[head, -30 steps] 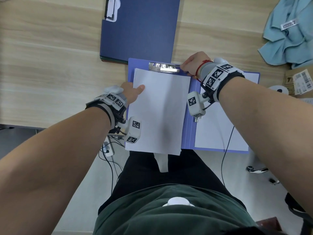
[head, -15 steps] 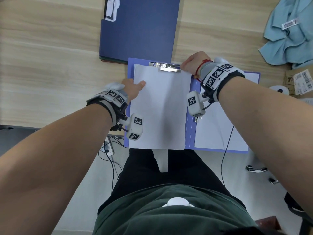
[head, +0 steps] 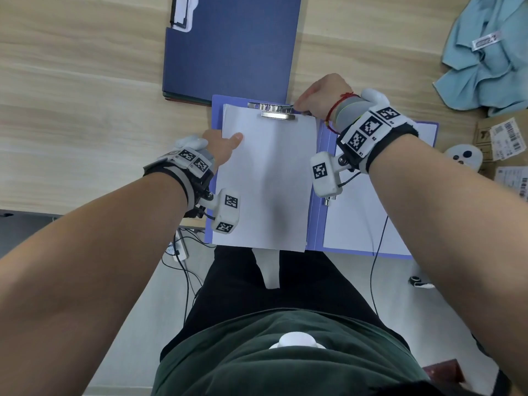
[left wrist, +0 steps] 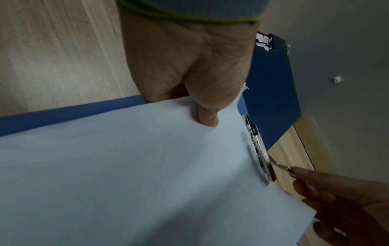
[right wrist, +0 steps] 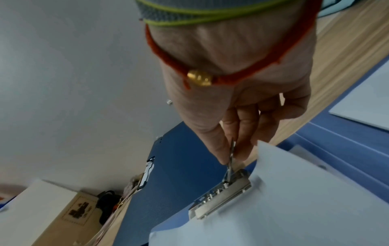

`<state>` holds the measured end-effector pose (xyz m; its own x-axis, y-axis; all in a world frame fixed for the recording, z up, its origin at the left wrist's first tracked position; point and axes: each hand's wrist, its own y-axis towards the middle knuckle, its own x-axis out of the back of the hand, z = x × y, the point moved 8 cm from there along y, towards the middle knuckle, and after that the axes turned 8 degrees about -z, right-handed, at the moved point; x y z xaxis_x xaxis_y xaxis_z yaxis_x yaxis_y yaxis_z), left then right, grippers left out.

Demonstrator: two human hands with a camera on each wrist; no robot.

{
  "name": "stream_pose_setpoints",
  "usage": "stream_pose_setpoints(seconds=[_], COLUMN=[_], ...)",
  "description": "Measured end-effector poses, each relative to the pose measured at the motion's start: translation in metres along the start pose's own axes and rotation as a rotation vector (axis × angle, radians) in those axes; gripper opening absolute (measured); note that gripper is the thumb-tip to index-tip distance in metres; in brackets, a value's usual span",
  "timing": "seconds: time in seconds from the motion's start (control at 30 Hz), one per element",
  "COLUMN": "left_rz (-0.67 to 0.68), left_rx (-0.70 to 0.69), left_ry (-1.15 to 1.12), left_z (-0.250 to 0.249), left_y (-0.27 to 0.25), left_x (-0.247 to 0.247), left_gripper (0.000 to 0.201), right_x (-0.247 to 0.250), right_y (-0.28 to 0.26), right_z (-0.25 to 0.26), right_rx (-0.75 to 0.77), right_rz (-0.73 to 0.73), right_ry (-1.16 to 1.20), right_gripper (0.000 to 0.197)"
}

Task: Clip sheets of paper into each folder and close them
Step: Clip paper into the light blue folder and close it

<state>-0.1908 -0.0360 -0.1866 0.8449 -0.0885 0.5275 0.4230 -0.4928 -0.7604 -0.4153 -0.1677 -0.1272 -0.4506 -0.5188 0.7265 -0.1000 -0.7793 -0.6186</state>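
The right hand (head: 317, 98) pinches the lever of the metal clip (head: 273, 110) at upper centre while the left hand (head: 221, 144) grasps the sheets of paper (head: 265, 181) on the open folder (head: 317, 195), so clipping is underway; next, seemingly, release the lever.

Head cam looked straight down over both forearms; each wrist cam sat close behind its hand, facing forward, both catching the same metal clip (left wrist: 257, 146) (right wrist: 223, 198).
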Motion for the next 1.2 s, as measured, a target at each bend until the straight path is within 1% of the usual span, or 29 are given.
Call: stream_pose_setpoints(seconds=[0.03,0.1,0.13,0.17,0.27,0.37,0.47,0.5,0.57,0.63,0.73,0.8,0.83,0.87,0.9,0.93,1.0,1.1,1.13,1.2], left_rz=[0.006,0.004,0.000,0.003,-0.003,0.021,0.023,0.032,0.050,0.057,0.042,0.028,0.043,0.047,0.047,0.042,0.043,0.044,0.044,0.059], left_rx=[-0.007,-0.023,-0.024,-0.023,0.007,-0.015,-0.009,-0.013,-0.013,0.017,0.030,0.020,0.019,0.014,0.021,0.029,0.061,0.059,0.056,0.052], left_ry=[0.004,-0.001,0.005,0.021,0.033,0.002,0.028,0.025,0.004,-0.022,-0.054,-0.049,-0.041,-0.029,-0.024,-0.037,-0.083,-0.088,-0.076,-0.073], left_z=[-0.001,-0.003,-0.003,-0.003,-0.001,-0.004,-0.002,-0.002,0.000,0.004,0.003,0.004,0.004,0.003,0.004,0.005,0.008,0.008,0.008,0.009], left_y=[-0.002,-0.003,-0.004,-0.005,-0.005,-0.005,-0.005,-0.003,0.000,0.004,0.003,0.004,0.003,0.000,-0.001,0.000,0.000,-0.002,-0.001,0.000], left_x=[-0.001,-0.001,0.000,0.000,0.001,0.000,0.000,0.000,-0.002,-0.003,-0.002,-0.002,-0.003,-0.004,-0.004,-0.005,-0.007,-0.008,-0.009,-0.009], left_gripper=[0.040,0.062,0.069,0.072,0.073,0.064,0.064,0.061,0.047,0.031,0.040,0.026,0.040,0.061,0.073,0.077,0.076,0.072,0.072,0.070], right_x=[0.001,0.003,0.004,0.004,-0.003,-0.012,-0.014,-0.016,-0.018,-0.020,-0.023,-0.026,-0.027,-0.027,-0.028,-0.029,-0.031,-0.034,-0.035,-0.038], right_y=[-0.001,-0.003,-0.005,-0.008,-0.017,-0.020,-0.015,-0.013,-0.012,-0.011,-0.008,-0.005,-0.004,-0.002,-0.001,0.001,0.003,0.006,0.007,0.005], right_z=[0.004,0.018,0.024,0.032,0.053,0.064,0.064,0.064,0.066,0.067,0.069,0.070,0.071,0.072,0.073,0.076,0.082,0.087,0.087,0.088], right_rx=[0.023,0.087,0.117,0.147,0.248,0.286,0.267,0.267,0.272,0.279,0.290,0.292,0.295,0.301,0.312,0.327,0.361,0.400,0.407,0.426], right_rz=[-0.010,-0.021,-0.023,-0.016,0.038,0.053,0.010,0.009,0.023,0.037,0.048,0.049,0.048,0.044,0.039,0.035,0.031,0.001,-0.009,-0.011], right_ry=[0.006,0.005,0.010,0.028,0.052,0.035,0.034,0.033,0.054,0.075,0.074,0.061,0.052,0.037,0.016,-0.012,-0.086,-0.228,-0.254,-0.287], right_gripper=[0.043,0.035,0.031,0.027,0.024,0.015,0.016,0.015,0.014,0.012,0.008,0.005,0.004,0.004,0.004,0.004,0.009,0.027,0.030,0.029])
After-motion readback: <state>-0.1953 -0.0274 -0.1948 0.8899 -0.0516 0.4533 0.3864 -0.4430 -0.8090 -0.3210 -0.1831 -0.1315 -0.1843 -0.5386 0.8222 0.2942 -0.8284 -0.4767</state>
